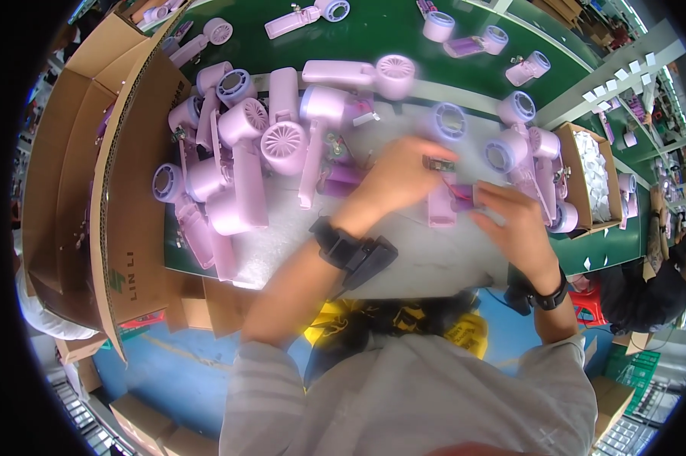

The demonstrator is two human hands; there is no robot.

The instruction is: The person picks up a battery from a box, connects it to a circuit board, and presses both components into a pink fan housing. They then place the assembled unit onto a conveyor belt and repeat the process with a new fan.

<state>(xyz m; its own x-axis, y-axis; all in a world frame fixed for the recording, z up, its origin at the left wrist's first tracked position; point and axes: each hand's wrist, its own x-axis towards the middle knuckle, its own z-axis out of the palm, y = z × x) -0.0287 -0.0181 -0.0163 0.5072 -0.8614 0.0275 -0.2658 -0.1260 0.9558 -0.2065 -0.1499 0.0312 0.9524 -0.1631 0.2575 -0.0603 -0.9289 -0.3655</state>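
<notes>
A pink handheld fan lies in front of me, its round lilac-rimmed head [446,121] pointing away and its handle [442,209] toward me. My left hand [404,178] reaches over it from the left, fingers closed on a small green circuit board [439,163]. Thin reddish wires run from the board toward a purple cylinder [462,197] that looks like a battery cell. My right hand [514,224] pinches this cylinder between thumb and fingers over the handle. Slight blur softens both hands' fingertips.
Pink fans and shells [244,125] are heaped to the left, beside a large cardboard box [134,205]. More fans [518,144] stand at the right, next to a carton of white pieces [590,178]. Others lie on the green surface [381,30] beyond. A person [659,292] sits far right.
</notes>
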